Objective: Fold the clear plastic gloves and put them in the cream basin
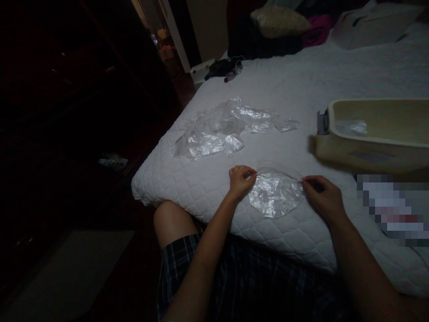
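Note:
A clear plastic bag (275, 194) is stretched between my two hands, just above the white quilted bed (187, 183). My left hand (241, 181) pinches the bag's upper left corner. At the opposite upper corner, my right hand (323, 194) grips the edge between thumb and forefinger. Beyond my hands, a loose spread of crumpled clear plastic bags (214, 129) lies on the bed.
A cream plastic bin (375, 147) with a grey latch stands at the right, clear plastic inside. At the back are a yellowish pillow (281, 21), a rolled pink cloth (317, 30) and a pale box (375, 24). A small bottle (233, 74) lies near the far left edge.

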